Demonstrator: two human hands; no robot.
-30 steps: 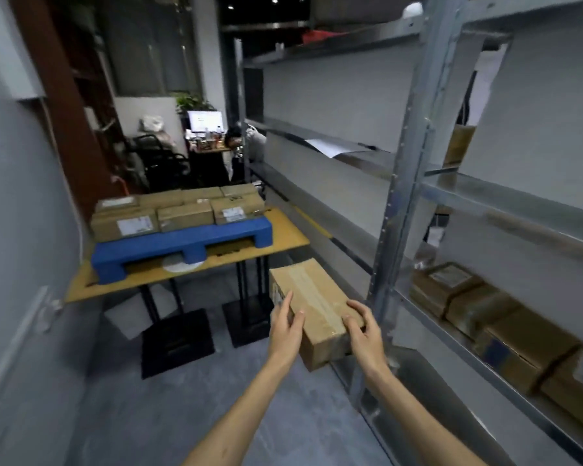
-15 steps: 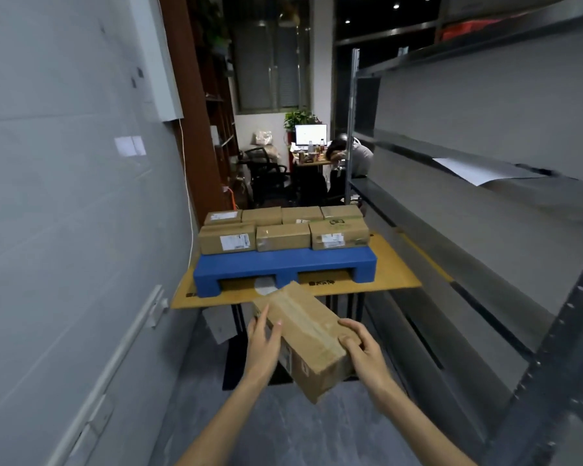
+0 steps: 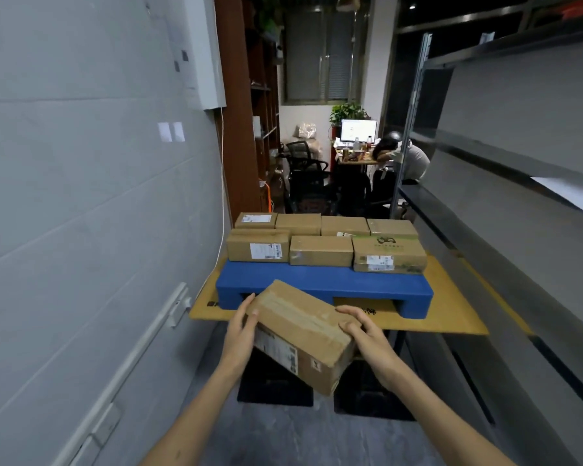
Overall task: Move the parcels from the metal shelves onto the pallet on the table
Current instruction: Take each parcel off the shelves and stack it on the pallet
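**Parcel (image 3: pixel 303 331) held up short of the pallet (image 3: pixel 317 284)**

Gripped at both ends: left hand (image 3: pixel 241 334) clasping the left side, thumb on top; right hand (image 3: pixel 367 334) curled over the right edge. Tilted, in mid-air, just before the bench (image 3: pixel 451 311) carrying the blue pallet. Seven other parcels (image 3: pixel 320 250) in two rows on the pallet. Metal shelves (image 3: pixel 519 183) along the right.

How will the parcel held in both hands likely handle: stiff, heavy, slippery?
Probably stiff: the parcel shows flat faces and crisp edges while tilted. Likely fairly light: the left hand and right hand hold it just by its ends. The glossy tape may be slick.
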